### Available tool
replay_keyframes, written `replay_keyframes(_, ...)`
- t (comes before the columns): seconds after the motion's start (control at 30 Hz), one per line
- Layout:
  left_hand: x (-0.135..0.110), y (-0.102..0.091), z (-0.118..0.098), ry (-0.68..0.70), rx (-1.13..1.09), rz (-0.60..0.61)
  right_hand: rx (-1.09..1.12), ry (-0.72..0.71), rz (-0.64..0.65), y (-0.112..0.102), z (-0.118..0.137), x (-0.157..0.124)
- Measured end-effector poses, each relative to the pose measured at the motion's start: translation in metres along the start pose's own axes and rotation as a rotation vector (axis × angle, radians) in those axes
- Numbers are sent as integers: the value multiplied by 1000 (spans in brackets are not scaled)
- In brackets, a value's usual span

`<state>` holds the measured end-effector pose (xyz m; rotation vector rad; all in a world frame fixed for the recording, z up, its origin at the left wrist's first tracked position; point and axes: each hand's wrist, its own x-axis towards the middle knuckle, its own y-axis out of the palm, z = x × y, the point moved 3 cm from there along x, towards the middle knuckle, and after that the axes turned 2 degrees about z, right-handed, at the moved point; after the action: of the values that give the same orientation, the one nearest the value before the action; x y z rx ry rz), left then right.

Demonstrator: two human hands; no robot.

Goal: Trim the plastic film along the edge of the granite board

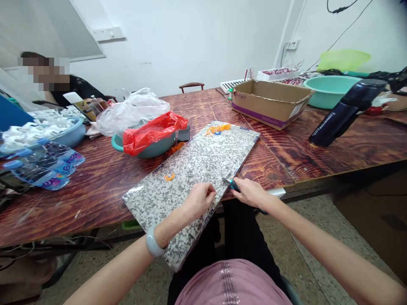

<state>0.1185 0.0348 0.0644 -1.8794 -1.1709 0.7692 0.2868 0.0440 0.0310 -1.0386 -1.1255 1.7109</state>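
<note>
Brown tabletop. Speckled board on it, 6 o'clock corner past edge; push there could tip it. Left hand pinched, can't tell if holding anything. Right hand grips teal tool. Orange pile, 1 o'clock; orange curl, 10 o'clock.

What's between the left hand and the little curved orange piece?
In the head view, only bare speckled board shows between the left hand and the curved orange piece.

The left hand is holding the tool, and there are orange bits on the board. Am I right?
Not quite: the head view shows the tool in the right hand, not the left hand. The orange bits are on the board, as you say.
</note>
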Motion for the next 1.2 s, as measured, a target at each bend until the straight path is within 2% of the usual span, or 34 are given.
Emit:
replay_keyframes(0.1, 9, 5, 11, -10, 10, -63, 117, 16, -48, -1, -20, -7)
replay_keyframes(0.23, 15, 20, 14, 7, 23, -114, 160, 60, -45, 9, -36, -13)
replay_keyframes(0.43, 18, 26, 15, 27, -3, -144, 187, 42, -69, 19, -42, -14)
replay_keyframes(0.7, 24, 29, 16, 21, -40, -197, 276, 66, -121, 7, -49, -11)
replay_keyframes(0.83, 33, 32, 11, 98, -11, -228, 249, 73, -228, -9, -49, 7)
replay_keyframes(0.93, 37, 36, 8, 131, 112, -216, 189, 18, -278, -20, -43, 30)
replay_keyframes(1.1, 31, 43, 4, 139, 448, -127, 80, -137, -187, -26, -41, 61)
replay_keyframes(1.2, 23, 43, 1, 108, 494, -85, 56, -158, -156, -28, -52, 70)
